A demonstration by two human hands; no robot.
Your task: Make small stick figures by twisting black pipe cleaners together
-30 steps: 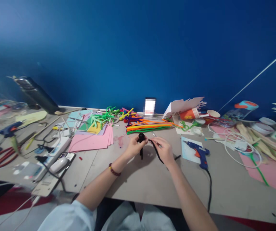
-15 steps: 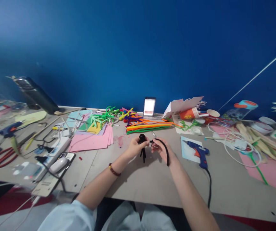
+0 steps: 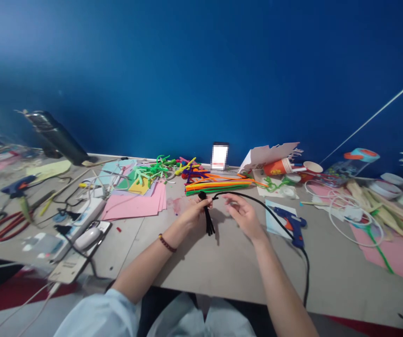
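My left hand (image 3: 193, 213) pinches a bundle of black pipe cleaners (image 3: 208, 223) with a round black lump at its top and several ends hanging down. One long black pipe cleaner (image 3: 253, 200) runs out from this pinch and arches to the right, its far end over the glue gun. Just below that strand is my right hand (image 3: 246, 218), fingers loosely apart and holding nothing. I cannot tell whether its fingertips touch the strand.
Orange, yellow and green pipe cleaners (image 3: 218, 186) lie behind my hands, near a propped phone (image 3: 220, 156). A blue glue gun (image 3: 292, 223) rests at right. On the left are pink paper (image 3: 134, 204), a power strip (image 3: 82, 224) and red-handled scissors (image 3: 8, 228).
The long black strand, earlier curving down along my right hand, now stretches out to the right. My right hand's fingers have spread, while my left hand keeps its pinch.
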